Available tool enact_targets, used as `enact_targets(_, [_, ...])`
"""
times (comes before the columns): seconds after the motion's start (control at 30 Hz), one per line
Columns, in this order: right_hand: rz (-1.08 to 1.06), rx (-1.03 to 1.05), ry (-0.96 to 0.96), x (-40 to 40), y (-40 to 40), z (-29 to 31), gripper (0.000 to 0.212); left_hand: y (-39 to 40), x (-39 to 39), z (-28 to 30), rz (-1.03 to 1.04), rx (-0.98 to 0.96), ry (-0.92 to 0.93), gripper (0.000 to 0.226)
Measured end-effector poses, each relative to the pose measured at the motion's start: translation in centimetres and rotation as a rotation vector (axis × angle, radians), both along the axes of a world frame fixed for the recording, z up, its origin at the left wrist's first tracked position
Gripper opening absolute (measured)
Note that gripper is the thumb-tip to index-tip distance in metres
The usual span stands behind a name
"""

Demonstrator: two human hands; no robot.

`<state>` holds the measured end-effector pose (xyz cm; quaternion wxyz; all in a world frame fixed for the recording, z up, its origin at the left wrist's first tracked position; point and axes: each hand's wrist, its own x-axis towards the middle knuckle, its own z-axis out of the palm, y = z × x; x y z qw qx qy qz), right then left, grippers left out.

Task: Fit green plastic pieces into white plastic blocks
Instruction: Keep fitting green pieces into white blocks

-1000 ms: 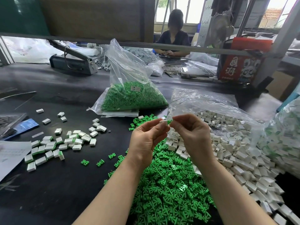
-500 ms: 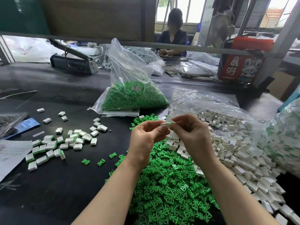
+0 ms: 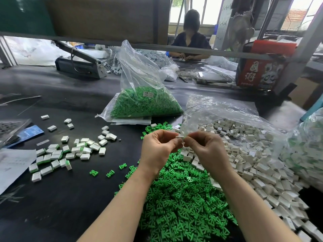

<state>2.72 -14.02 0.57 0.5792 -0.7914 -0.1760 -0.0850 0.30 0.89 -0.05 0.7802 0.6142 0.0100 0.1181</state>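
Observation:
My left hand (image 3: 160, 147) and my right hand (image 3: 207, 149) meet fingertip to fingertip above the table, both pinching one small white block (image 3: 180, 137). No green shows between the fingers now. Below the hands lies a heap of loose green pieces (image 3: 183, 199). A pile of loose white blocks (image 3: 253, 163) spreads to the right, partly under a clear bag. A group of white blocks with green edges (image 3: 59, 154) lies on the black table (image 3: 70, 198) at the left.
A clear bag of green pieces (image 3: 145, 103) stands behind the hands. Another bag with white and green parts (image 3: 307, 147) is at the right edge. A heat sealer (image 3: 78, 65) and a red box (image 3: 262, 70) sit at the back, where a person works. Papers lie at the left edge.
The green piece seen between my fingertips earlier is no longer visible; only the white block shows. Both hands stayed close together at about the same spot.

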Motion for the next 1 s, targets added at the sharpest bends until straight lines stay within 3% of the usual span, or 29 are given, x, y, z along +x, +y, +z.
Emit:
enact_targets(0.23, [-0.02, -0.074, -0.068, 0.04, -0.27, -0.07, 0.002, 0.3, -0.13, -0.16, 0.0, 0.04, -0.001, 0.014])
enact_targets(0.63, [-0.127, -0.204, -0.346, 0.18, -0.04, -0.21, 0.013, 0.41, -0.09, -0.22, 0.041, 0.361, -0.124, 0.01])
enact_targets(1.0, [-0.149, -0.248, -0.418, -0.14, 0.29, -0.78, 0.007, -0.1, -0.22, -0.35, 0.046, 0.205, -0.105, 0.019])
